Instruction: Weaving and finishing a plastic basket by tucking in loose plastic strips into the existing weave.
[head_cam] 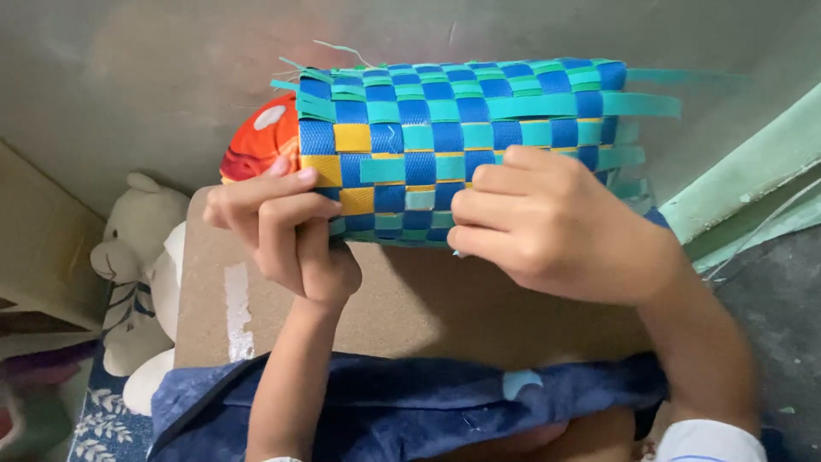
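Toys are seen first, at the far left: a white stuffed bear (137,257) is propped beside a brown board (410,308), low against the wall. Next to it, the board is laid flat across a lap, and a dark blue cloth (402,402) is bunched along its near edge.

A little further right, the left hand (286,227) is curled shut around the left end of a woven basket piece (462,141). The fingers are folded over the near edge of the weave, close to the yellow squares. Behind this end, something red and orange (256,145) is partly hidden — what it is cannot be told.

The woven basket piece is held above the far edge of the board, lying on its side. It is made of blue, teal and yellow strips (650,104) crossed over and under each other. At its right end the loose teal strips are left sticking out.

The right hand (547,222) is closed on the near edge of the weave, toward the middle and right. Its fingertips are pressed into the strips — a tight pinch.

At the far right, a pale green edge (753,171) is seen by the grey floor.
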